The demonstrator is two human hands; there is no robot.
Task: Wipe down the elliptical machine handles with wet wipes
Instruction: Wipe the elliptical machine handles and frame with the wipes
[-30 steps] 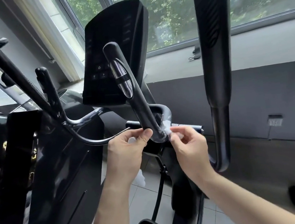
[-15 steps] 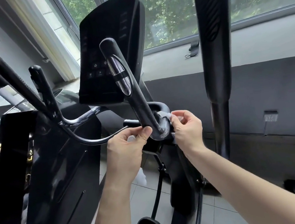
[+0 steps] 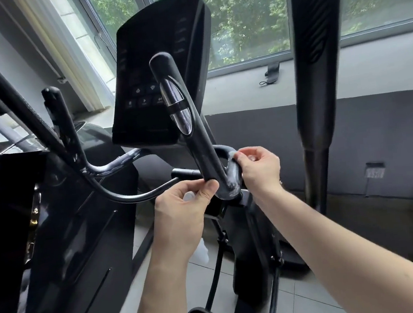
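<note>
Wiping is reaching the bend below the handle (image 3: pixel 198 141): the right hand (image 3: pixel 261 170) is pinching the wet wipe (image 3: pixel 251 157) against the curve, while the left hand (image 3: pixel 180 210) is pinching what looks like its other end. Next, probably, it is sliding upward along the grip.

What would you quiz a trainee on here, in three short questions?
1. True or false: the right hand pinches a wet wipe against the curved handlebar.
2. The thumb of the left hand touches: A the console; B the sensor grip at its lower end; C the window sill.
3. Fill in: the sensor grip's plates are ____ coloured.
Key: 1 true; 2 B; 3 silver.
</note>
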